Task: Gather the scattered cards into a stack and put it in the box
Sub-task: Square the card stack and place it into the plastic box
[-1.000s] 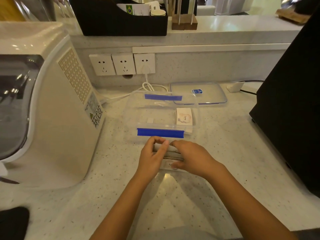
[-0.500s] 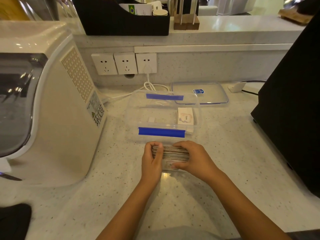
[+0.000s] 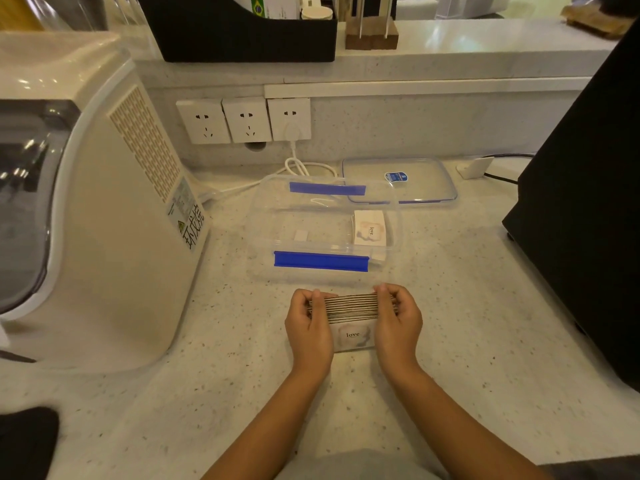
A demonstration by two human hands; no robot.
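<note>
The left hand (image 3: pixel 309 325) and right hand (image 3: pixel 398 322) each clasp 1 end of the card stack (image 3: pixel 351 308), held on edge on the counter (image 3: pixel 467 306) just before the open clear box (image 3: pixel 325 230), where more cards (image 3: pixel 370 227) lie.

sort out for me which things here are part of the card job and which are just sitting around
Part of the job:
- card stack, held on edge between left hand and right hand
- clear box with blue clips, cards already inside
- box lid, set aside behind it

Just lying about:
- white appliance
- wall sockets
- black organiser
- black machine
</note>
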